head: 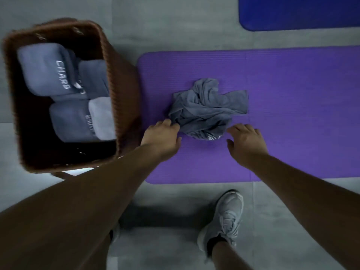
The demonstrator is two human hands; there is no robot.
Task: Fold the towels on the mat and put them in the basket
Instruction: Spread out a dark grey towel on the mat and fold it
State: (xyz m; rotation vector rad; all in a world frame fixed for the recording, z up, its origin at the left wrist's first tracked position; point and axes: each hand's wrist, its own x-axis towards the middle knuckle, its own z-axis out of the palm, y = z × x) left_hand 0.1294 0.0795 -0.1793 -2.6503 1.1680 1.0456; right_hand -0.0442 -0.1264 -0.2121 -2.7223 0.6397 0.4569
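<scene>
Bare forearms reach out from the bottom of the view, the left one largest and closest, and a grey laced shoe [224, 219] stands on the grey floor [175, 26] just short of the purple mat's [282, 75] near edge. The left hand [161, 138] lies knuckles up on the mat, its fingertips curled into the left edge of the crumpled towel [206, 108], gripping a fold there. The right hand [247, 142] hovers just beside the towel's near right side, fingers spread and relaxed, holding nothing and not touching the cloth.

The grey towel sits bunched in a heap toward the mat's left end, about midway between the near and far edges, with one flat corner sticking out to the right.

A brown woven basket [122, 94] stands on the floor just beside the mat's left end. Inside it, folded towels [44, 71] of the same grey, some with white lettering, are packed together. A blue mat [302, 12] lies beyond the purple mat's far edge, apart from it.
</scene>
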